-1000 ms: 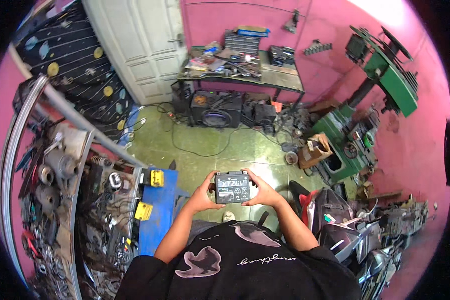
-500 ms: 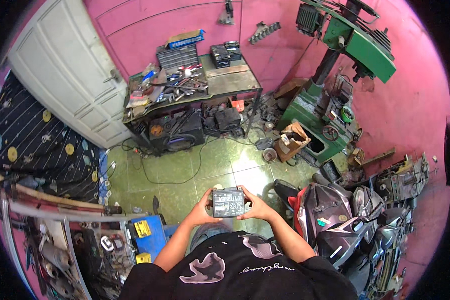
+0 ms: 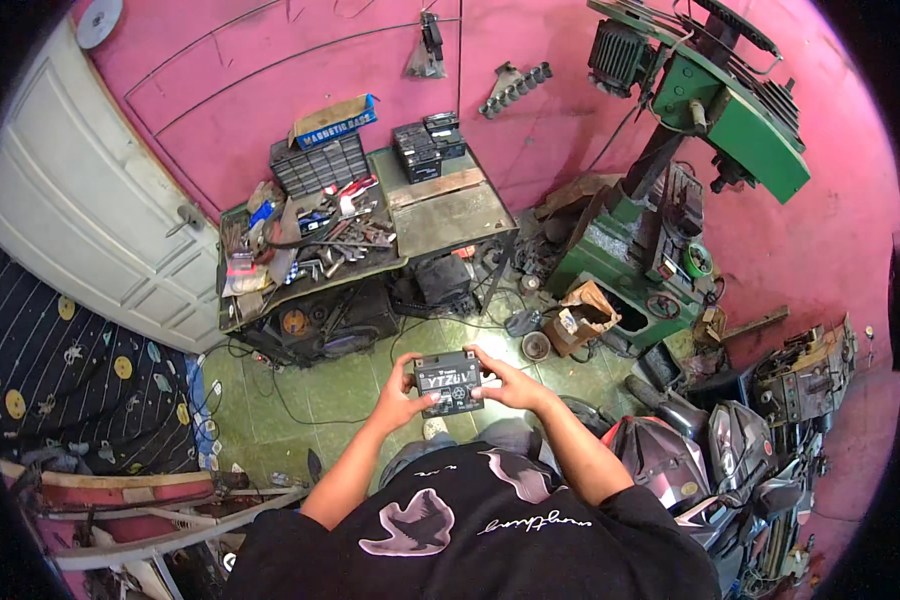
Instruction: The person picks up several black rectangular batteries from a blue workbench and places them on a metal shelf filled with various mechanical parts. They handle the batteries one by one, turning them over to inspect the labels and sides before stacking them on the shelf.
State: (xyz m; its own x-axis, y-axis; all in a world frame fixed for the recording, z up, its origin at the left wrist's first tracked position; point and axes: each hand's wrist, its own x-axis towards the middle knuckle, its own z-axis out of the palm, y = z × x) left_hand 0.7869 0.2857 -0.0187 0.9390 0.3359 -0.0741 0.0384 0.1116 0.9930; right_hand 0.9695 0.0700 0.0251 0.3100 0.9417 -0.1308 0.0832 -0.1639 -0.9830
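Observation:
I hold a small black box-shaped battery (image 3: 448, 382) with pale lettering on its top, at chest height over the green tiled floor. My left hand (image 3: 400, 392) grips its left side, thumb on the top face. My right hand (image 3: 505, 382) grips its right side, fingers curled over the upper edge. Both forearms come up from my black shirt at the bottom of the view.
A cluttered workbench (image 3: 440, 215) with tools, a drawer cabinet and dark boxes stands ahead by the pink wall. A green machine (image 3: 705, 110) is at the right, motorbike parts (image 3: 710, 450) at lower right, a white door (image 3: 70, 230) at the left.
My view has swung right: the workbench moved toward the centre and the metal rack at the left dropped out. Both hands kept hold of the battery.

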